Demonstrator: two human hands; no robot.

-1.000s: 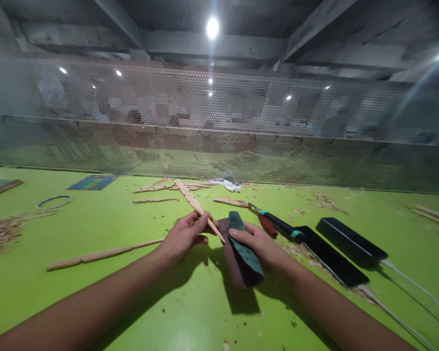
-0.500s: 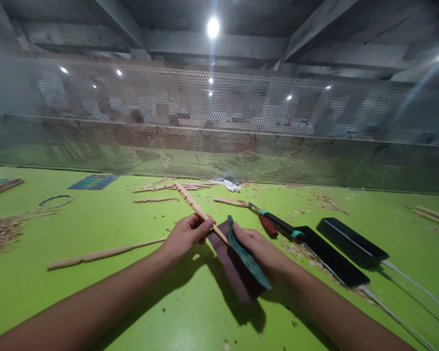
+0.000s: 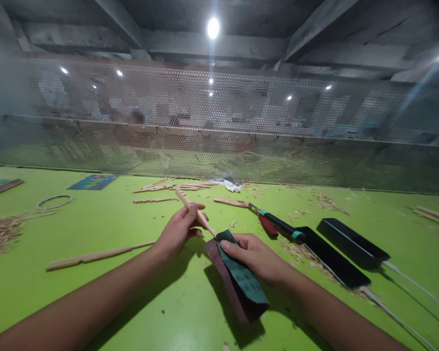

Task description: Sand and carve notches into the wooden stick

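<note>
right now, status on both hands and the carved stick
Left hand gripping carved stick. Right hand pinching folded sandpaper. Stick's tip at sandpaper's upper end. Black-handled tool lies beyond right hand.

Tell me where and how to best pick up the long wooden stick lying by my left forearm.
Probably grip the long stick by its thicker end, coming from the left: it lies on the green table, that end is unobstructed, and the other tapers toward the left hand.

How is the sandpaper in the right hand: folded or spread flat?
Folded: the sandpaper bends over on itself, its printed green back overlapping the brown side.
</note>
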